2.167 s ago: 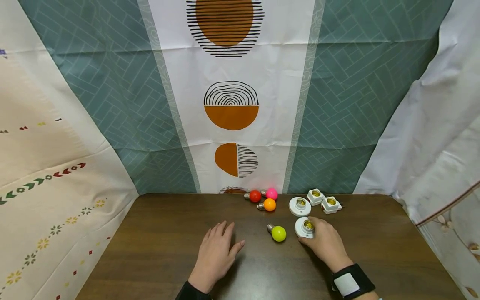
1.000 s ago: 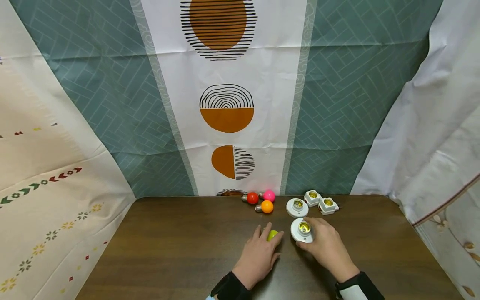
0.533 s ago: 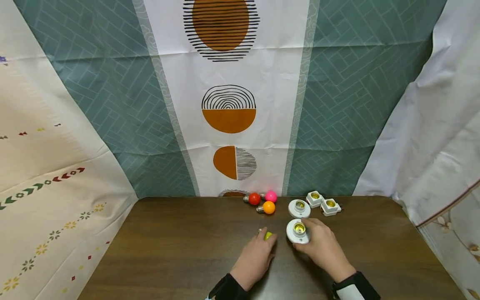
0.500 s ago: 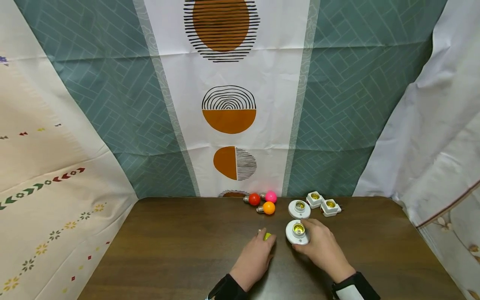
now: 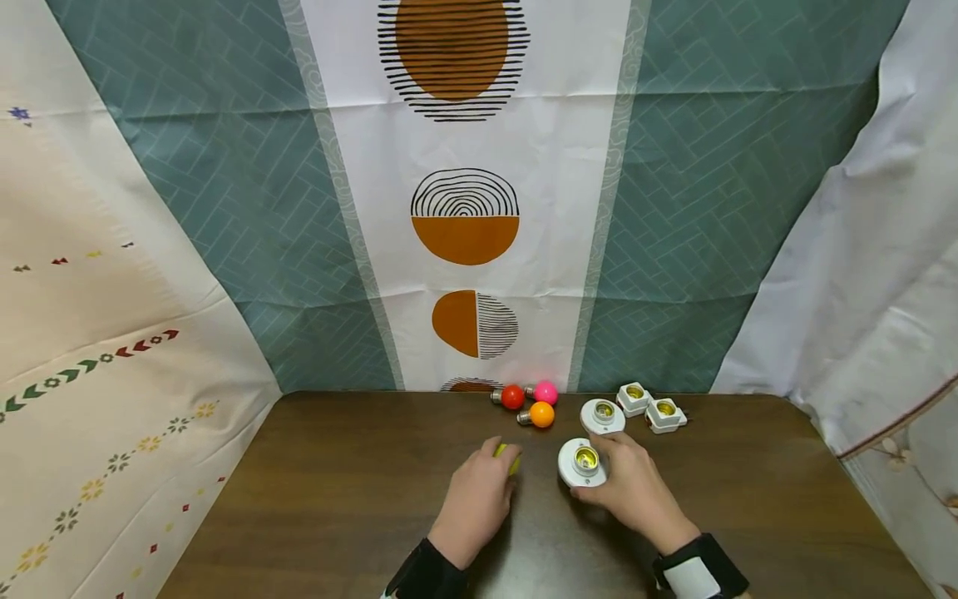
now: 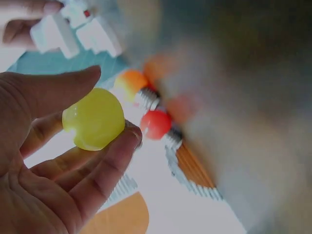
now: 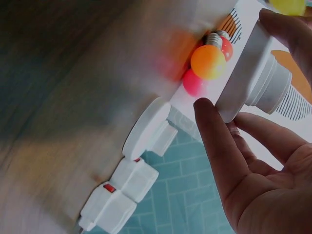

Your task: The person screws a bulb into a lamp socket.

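My left hand (image 5: 473, 503) pinches a yellow light bulb (image 6: 95, 119) between thumb and fingers. Its round glass shows in the left wrist view, while the fingers hide its metal base. To the right, my right hand (image 5: 634, 487) grips the rim of a round white lamp holder (image 5: 570, 471), thumb on the near side and fingers on the far side. The holder's brass-coloured socket faces up in the head view. From the side, in the right wrist view, its flat base (image 7: 246, 73) seems raised off the table. A space separates the two hands.
Red (image 5: 512, 397), pink (image 5: 546, 392) and orange (image 5: 542, 414) bulbs lie at the table's back edge. Right of them stand another round lamp holder (image 5: 595, 428) and two square white sockets (image 5: 634, 403). A patterned cloth (image 5: 554, 249) hangs behind the brown table (image 5: 322, 499).
My left hand has reached the yellow bulb, taken hold of it and drawn it left. My right hand has shifted the lamp holder slightly left and nearer. The other bulbs and sockets stay put.
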Demonstrator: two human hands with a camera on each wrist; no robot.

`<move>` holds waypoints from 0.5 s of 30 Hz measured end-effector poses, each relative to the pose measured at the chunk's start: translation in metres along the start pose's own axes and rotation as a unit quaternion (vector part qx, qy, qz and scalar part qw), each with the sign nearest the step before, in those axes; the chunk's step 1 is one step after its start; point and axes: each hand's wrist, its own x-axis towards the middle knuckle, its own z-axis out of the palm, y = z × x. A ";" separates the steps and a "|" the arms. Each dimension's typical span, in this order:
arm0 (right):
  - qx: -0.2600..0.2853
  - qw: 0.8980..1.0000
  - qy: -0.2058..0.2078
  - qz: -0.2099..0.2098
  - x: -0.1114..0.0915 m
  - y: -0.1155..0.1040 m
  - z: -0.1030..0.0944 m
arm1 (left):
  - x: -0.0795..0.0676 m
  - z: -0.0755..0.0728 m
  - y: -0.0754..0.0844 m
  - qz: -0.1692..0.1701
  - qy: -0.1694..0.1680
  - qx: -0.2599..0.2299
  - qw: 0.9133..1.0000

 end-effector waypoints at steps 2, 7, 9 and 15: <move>0.004 1.000 -0.006 0.012 0.003 -0.002 0.000 | 0.002 -0.006 -0.003 -0.004 0.024 -0.017 1.000; 0.018 0.999 -0.017 0.032 0.009 -0.007 0.000 | 0.004 -0.015 -0.012 -0.009 0.072 -0.071 0.995; 0.028 0.999 -0.017 0.031 0.011 -0.010 0.001 | 0.004 -0.018 -0.015 -0.010 0.093 -0.101 0.990; 0.062 0.998 -0.015 0.020 0.017 -0.019 0.003 | 0.008 -0.029 -0.017 -0.017 0.140 -0.180 0.973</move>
